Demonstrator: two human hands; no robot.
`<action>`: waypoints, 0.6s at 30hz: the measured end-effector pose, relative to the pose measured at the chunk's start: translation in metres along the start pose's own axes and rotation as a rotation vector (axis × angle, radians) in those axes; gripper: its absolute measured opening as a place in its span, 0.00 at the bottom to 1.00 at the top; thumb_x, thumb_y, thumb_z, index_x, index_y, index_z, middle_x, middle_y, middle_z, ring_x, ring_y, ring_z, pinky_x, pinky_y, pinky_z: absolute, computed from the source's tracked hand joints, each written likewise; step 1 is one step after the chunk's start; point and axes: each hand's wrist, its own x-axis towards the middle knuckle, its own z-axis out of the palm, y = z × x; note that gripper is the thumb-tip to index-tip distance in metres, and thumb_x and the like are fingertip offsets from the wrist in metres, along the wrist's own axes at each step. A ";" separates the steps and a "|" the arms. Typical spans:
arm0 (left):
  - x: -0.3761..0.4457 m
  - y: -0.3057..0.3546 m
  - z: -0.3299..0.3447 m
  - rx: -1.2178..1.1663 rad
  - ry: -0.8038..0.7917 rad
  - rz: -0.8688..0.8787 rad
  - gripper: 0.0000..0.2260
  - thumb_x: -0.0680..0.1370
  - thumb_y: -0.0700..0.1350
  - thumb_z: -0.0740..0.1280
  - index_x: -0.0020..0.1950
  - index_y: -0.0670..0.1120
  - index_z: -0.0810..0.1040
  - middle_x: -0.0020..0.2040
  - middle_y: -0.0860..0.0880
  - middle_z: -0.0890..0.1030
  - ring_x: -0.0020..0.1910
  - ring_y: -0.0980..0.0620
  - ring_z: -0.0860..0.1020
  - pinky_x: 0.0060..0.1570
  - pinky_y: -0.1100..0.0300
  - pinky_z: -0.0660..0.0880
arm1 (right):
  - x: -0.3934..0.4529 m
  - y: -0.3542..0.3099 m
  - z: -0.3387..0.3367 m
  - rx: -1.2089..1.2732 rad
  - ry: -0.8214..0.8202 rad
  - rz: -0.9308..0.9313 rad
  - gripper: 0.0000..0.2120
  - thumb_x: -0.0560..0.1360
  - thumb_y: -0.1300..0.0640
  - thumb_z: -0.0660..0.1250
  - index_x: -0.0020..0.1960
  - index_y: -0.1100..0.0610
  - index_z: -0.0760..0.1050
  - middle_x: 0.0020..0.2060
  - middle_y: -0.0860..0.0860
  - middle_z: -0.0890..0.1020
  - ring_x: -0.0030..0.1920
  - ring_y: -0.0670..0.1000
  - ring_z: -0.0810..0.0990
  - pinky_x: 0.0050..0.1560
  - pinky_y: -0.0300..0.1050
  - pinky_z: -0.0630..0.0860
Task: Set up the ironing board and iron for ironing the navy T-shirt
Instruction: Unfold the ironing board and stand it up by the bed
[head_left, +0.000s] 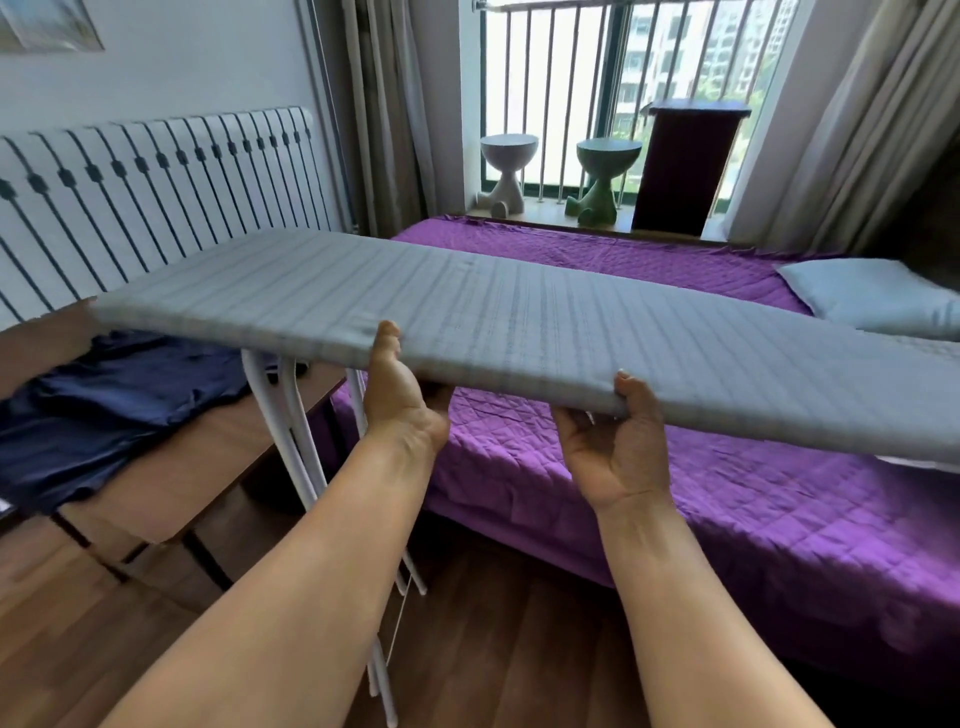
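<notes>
Both hands grip the board's (519, 332) near edge from below, left hand (402, 395), right hand (618, 447), probably to level it on its white legs (291, 441); T-shirt (104, 410) lies on the bench (171, 488) left of them, no iron visible.

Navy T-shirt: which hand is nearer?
Left. The left hand holds the ironing board edge just right of the navy T-shirt; the right hand holds it farther right.

Grey striped ironing board (519, 312) on white legs (291, 436), navy T-shirt (104, 410), purple quilted bedspread (727, 519), pale blue pillow (872, 296).
</notes>
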 end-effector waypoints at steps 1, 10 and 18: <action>0.000 -0.001 0.001 -0.013 -0.023 0.019 0.07 0.77 0.50 0.64 0.49 0.48 0.76 0.46 0.47 0.82 0.47 0.49 0.82 0.51 0.51 0.79 | 0.002 0.000 0.001 -0.004 -0.018 0.001 0.15 0.74 0.63 0.61 0.61 0.57 0.72 0.50 0.55 0.81 0.45 0.54 0.84 0.46 0.54 0.82; 0.023 -0.011 -0.003 -0.010 -0.261 0.166 0.09 0.78 0.46 0.62 0.57 0.47 0.74 0.45 0.48 0.82 0.45 0.52 0.81 0.39 0.58 0.83 | 0.023 -0.010 0.008 -0.186 -0.146 -0.062 0.01 0.77 0.62 0.62 0.47 0.58 0.72 0.42 0.56 0.80 0.42 0.54 0.81 0.41 0.51 0.82; 0.018 -0.017 -0.005 -0.078 -0.262 0.247 0.08 0.76 0.51 0.67 0.47 0.47 0.75 0.43 0.47 0.81 0.45 0.50 0.82 0.51 0.51 0.81 | 0.029 -0.010 0.006 -0.235 -0.311 -0.134 0.05 0.78 0.62 0.63 0.43 0.61 0.73 0.46 0.59 0.78 0.46 0.57 0.80 0.45 0.60 0.80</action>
